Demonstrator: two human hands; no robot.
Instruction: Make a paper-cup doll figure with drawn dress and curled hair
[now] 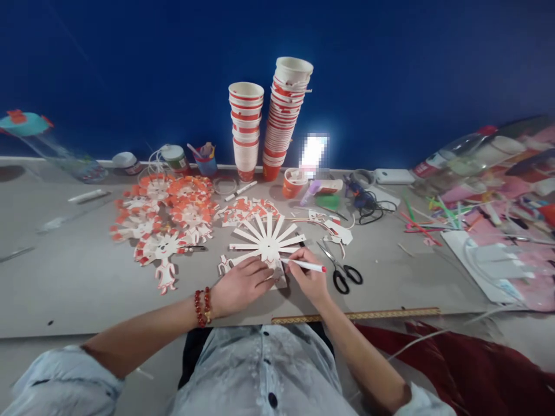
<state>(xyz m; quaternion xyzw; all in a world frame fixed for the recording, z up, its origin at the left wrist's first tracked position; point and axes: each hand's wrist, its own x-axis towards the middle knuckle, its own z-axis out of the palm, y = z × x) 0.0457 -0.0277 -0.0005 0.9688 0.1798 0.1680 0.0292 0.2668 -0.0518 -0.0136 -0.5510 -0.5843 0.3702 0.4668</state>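
A white paper cutout (267, 238) with narrow strips fanned out like rays lies flat on the table in front of me. My left hand (247, 284) rests on its lower part, fingers stretched out and holding nothing. In my right hand (310, 278) is a white marker with a red end (313, 266), its tip at the right side of the cutout's lower part. Under my fingers some of the paper is hidden. To the right of my right hand lie black-handled scissors (347, 277). On the left are several finished-looking paper figures (165, 254) with orange-tipped rays.
Two tall stacks of paper cups (246, 133) stand at the back. Paper scraps (249, 211) lie behind the cutout. A small cup (293, 182), cables (368, 202) and a yellow ruler-like strip (390, 314) are around. Bottles and craft clutter (498, 190) fill the right side.
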